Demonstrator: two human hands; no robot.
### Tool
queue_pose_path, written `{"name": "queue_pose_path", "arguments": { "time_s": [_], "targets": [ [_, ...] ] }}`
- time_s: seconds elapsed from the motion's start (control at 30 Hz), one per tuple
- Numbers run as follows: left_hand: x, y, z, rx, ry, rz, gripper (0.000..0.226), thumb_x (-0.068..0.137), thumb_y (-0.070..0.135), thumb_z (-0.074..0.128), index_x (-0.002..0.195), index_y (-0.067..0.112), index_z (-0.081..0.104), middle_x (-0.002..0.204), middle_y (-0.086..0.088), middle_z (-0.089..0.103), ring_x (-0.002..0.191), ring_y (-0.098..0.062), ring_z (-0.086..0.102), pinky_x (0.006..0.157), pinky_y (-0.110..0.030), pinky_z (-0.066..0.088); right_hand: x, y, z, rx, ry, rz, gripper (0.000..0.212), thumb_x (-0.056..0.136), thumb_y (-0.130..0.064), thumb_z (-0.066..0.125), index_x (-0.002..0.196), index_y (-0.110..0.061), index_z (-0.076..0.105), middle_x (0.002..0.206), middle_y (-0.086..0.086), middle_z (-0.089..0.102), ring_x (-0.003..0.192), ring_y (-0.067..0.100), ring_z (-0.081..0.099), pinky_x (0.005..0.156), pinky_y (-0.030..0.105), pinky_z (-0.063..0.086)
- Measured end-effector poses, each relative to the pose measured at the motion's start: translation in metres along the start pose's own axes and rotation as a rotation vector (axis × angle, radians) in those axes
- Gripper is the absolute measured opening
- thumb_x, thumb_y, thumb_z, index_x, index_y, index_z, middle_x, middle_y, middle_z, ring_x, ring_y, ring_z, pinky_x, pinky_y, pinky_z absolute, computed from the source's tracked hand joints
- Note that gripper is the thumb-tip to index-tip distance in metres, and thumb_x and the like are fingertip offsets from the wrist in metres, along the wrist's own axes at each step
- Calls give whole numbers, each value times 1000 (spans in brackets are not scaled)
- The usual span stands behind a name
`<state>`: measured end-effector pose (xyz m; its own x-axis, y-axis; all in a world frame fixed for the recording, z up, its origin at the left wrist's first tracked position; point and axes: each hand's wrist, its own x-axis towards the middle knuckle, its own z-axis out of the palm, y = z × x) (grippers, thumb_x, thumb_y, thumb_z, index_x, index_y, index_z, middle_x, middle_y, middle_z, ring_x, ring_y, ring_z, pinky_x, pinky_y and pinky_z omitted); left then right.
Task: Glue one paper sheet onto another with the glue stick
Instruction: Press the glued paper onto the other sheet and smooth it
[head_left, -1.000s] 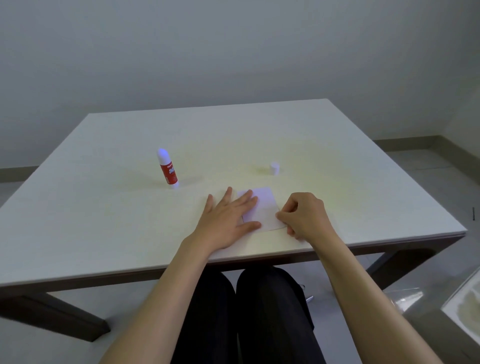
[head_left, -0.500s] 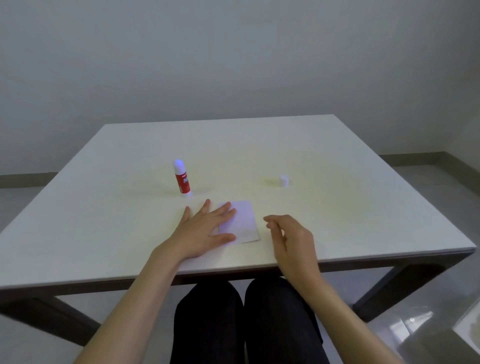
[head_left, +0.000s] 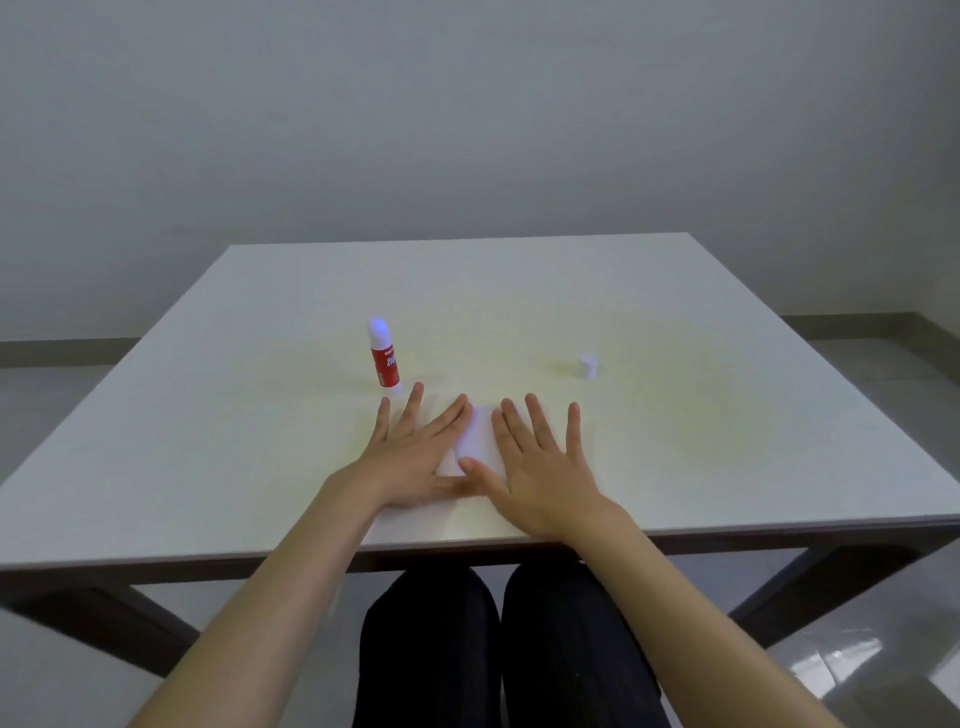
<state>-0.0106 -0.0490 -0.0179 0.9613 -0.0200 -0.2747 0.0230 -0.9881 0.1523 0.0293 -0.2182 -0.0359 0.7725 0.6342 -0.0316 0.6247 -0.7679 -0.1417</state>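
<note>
Left hand (head_left: 410, 457): flat, palm down, fingers spread wide, gripping nothing, resting on the table (head_left: 208, 441) with its inner edge over the left side of the paper (head_left: 480, 439). Right hand (head_left: 540, 467): likewise flat and splayed, holding nothing, covering the paper's right side; thumbs nearly meet at the sheet's near edge. Paper: small white piece, central near edge of table, only a strip visible between the hands; whether it is one sheet or two stacked cannot be told. Glue stick (head_left: 383, 354): upright, uncapped, at 11 o'clock from the paper, just beyond the left fingertips. Cap (head_left: 587, 366): at 1 o'clock, well apart. Risks, as judged: uneven pressing may skew or crease the top sheet; squeezed-out glue may stick to the fingers; a forward sweep of the left hand could topple the stick; exposed glue may dry
</note>
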Motion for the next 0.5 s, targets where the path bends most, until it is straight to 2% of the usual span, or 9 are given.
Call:
{"name": "queue_pose_path", "arguments": {
  "time_s": [0.07, 0.13, 0.27, 0.33, 0.43, 0.5],
  "targets": [
    [0, -2, 1, -11, -1, 2, 97, 80, 74, 35, 149, 29, -15, 157, 18, -21, 139, -23, -36, 112, -50, -23, -22, -4, 8, 23, 38, -76, 102, 70, -79, -17, 150, -16, -7, 161, -2, -12, 142, 17, -29, 101, 46, -37],
    [1, -3, 2, -13, -16, 7, 99, 79, 76, 35, 148, 29, -16, 157, 18, -21, 139, -22, -36, 112, -49, -23, -37, 1, 9, 10, 33, -91, 103, 67, -80, -21, 150, -21, -8, 161, -7, -14, 138, 15, -34, 99, 44, -40],
    [2, -3, -3, 35, -52, 10, 100, 78, 78, 34, 148, 29, -18, 157, 17, -22, 139, -23, -35, 113, -51, -21, -33, 21, -10, -58, -33, 23, 87, 79, -74, -6, 150, -23, -11, 160, -11, -16, 142, 20, -30, 107, 53, -29],
    [2, -2, -5, 41, -72, 5, 101, 77, 79, 33, 148, 29, -18, 156, 18, -23, 139, -23, -35, 113, -51, -21, -31, 17, -14, -74, 4, 24, 88, 80, -73, -5, 150, -21, -9, 160, -9, -14, 143, 21, -29, 106, 53, -30],
    [2, -1, -8, 26, -105, -2, 100, 77, 78, 35, 148, 30, -19, 155, 19, -25, 139, -21, -36, 113, -51, -22, -34, -3, -5, -19, 43, -113, 99, 69, -78, -18, 150, -23, -6, 160, -11, -12, 141, 18, -32, 100, 47, -39],
    [1, -1, -9, 17, -120, -1, 99, 79, 76, 36, 148, 30, -19, 155, 20, -25, 139, -21, -36, 113, -51, -22, -30, -7, -1, 15, -7, -162, 92, 72, -77, -15, 150, -29, -7, 160, -15, -11, 141, 17, -31, 100, 48, -38]
  ]
}}
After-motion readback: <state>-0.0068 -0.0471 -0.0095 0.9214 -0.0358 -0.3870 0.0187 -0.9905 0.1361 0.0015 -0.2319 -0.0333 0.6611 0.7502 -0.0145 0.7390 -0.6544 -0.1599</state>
